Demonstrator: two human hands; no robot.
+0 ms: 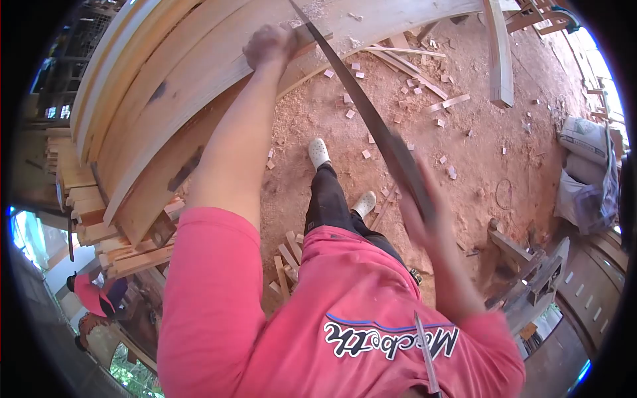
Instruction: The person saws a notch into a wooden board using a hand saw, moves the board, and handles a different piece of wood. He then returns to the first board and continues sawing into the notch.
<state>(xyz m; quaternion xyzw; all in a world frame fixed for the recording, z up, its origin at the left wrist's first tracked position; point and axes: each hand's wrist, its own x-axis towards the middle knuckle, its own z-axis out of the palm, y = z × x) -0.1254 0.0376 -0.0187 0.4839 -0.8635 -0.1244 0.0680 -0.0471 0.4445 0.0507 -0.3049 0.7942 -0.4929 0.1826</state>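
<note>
My left hand [271, 48] is closed around a short wooden piece [310, 42], pressing it on the plank bench [371, 20] at the top. Beside that hand a long dark handsaw [361, 99] crosses the wooden piece; its blade runs from the top edge down to the right. My right hand [423, 205], blurred by motion, is wrapped around the saw's wide near end. The saw's handle is mostly hidden in that hand. Sawdust [352, 43] lies on the bench near the blade.
Small wood offcuts [350, 114] and sawdust cover the floor. Long curved planks [152, 93] are at left, stacked lumber [89, 205] below them. A wooden post [499, 60] stands upper right, full sacks [584, 166] at right. Another person [93, 295] is at lower left.
</note>
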